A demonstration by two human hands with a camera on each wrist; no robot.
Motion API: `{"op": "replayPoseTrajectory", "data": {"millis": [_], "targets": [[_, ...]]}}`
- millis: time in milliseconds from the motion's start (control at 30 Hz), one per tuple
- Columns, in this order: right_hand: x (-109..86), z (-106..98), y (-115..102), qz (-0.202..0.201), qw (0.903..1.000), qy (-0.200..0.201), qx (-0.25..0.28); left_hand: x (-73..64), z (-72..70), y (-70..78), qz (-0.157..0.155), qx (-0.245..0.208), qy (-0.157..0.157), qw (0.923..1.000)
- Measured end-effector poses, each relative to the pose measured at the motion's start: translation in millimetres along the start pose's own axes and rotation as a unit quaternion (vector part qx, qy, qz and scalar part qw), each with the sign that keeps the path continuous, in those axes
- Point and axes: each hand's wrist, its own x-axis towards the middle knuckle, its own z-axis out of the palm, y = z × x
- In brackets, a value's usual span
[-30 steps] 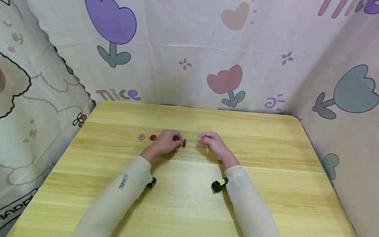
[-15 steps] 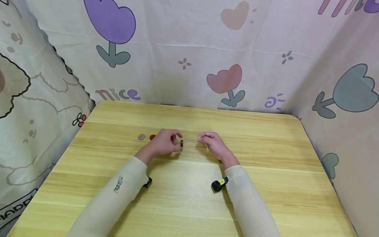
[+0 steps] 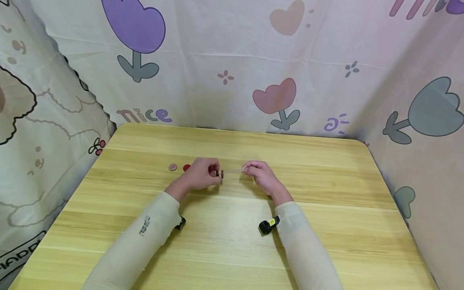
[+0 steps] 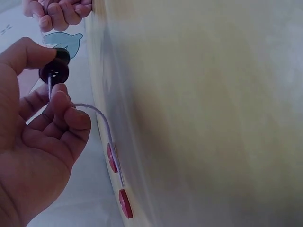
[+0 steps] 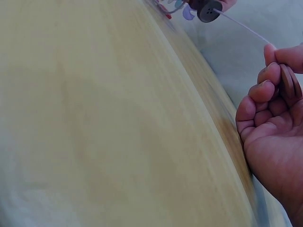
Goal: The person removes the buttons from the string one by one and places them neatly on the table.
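Note:
Two dark round buttons (image 4: 54, 72) sit on a thin pale string (image 4: 105, 124), and the fingers of my left hand (image 3: 201, 173) curl about them. The near button shows several holes, with the string at its face. From that hand the string's tail loops down in the left wrist view. To the right, my right hand (image 3: 264, 177) pinches the string's other end between thumb and forefinger, the string drawn nearly straight between both hands. Brown buttons (image 5: 287, 82) lie within the curled fingers of my right hand. Both hands are over the wooden table.
On the wooden table (image 3: 232, 241), a pink button (image 3: 172, 167) and a red button (image 3: 186, 167) lie left of my left hand. A patterned cloth (image 3: 203, 92) hangs behind the table and at both sides. Dark wrist cameras (image 3: 269, 225) sit under the sleeves.
My left hand has moved slightly left and its fingers have spread, then closed in again around the buttons. A second dark button now shows beside the first. My right hand has stayed in place.

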Motion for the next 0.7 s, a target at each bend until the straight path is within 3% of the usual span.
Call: {"op": "replayPoseTrajectory", "data": {"millis": [267,700], "targets": [[-0.3,1,-1,-0.001,0.9999,-0.005,0.01,-0.3,2.9,-2.0,0.008,0.021,-0.001,0.9997],[1.6,-1,0,0.014,0.9997,-0.009,0.018,-3.2,-6.8,-11.6,-0.041,0.035,0.02,0.9983]]}}
